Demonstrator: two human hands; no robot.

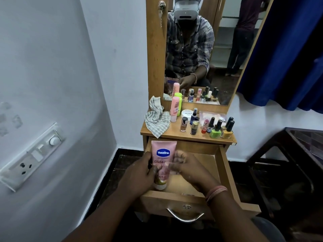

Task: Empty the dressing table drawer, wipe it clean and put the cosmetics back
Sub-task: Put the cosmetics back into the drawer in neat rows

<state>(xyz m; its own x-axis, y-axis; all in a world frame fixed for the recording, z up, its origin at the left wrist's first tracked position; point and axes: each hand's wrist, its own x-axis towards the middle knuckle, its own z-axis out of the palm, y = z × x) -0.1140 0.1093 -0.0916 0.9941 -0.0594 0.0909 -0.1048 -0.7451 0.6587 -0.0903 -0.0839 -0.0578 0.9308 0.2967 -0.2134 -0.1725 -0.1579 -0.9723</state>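
A pink Vaseline lotion tube (162,154) stands cap-down over the left side of the open wooden drawer (225,170). My left hand (139,173) grips the tube's left edge. My right hand (187,165) is blurred and rests against the tube's right side with curled fingers. The bare drawer floor shows to the right of my hands. A checked cloth (156,119) lies crumpled on the left of the dressing table top (173,132). Several nail polish bottles (216,130), a pink bottle (175,109) and a white jar (187,113) stand on the top.
A mirror (201,49) rises behind the table top and shows a person standing in the background. A switchboard (33,156) is on the left wall. A dark wooden table (300,145) stands to the right, under a blue curtain (288,58). The drawer has a metal handle (185,215).
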